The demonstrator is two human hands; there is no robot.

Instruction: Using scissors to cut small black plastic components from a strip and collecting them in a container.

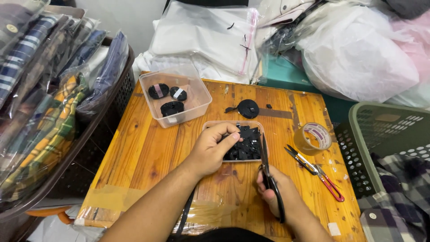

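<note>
My left hand [214,147] rests over a small clear tray [207,127] filled with several black cut pieces [246,145], its fingertips pinched on one of them. My right hand [278,192] grips a pair of black scissors [268,175], blades pointing away along the tray's right side. A black strip [184,218] trails down under my left forearm toward the table's near edge. Both hands are over a small wooden table [148,148] covered in clear plastic.
A clear tub [197,96] with three black tape rolls stands at the back. A loose black roll [247,108], a brown tape roll [312,138] and red-handled snips [319,174] lie right. A brown basket of bagged shirts [53,89] stands left, a green basket [385,143] right, white bags [358,49] behind.
</note>
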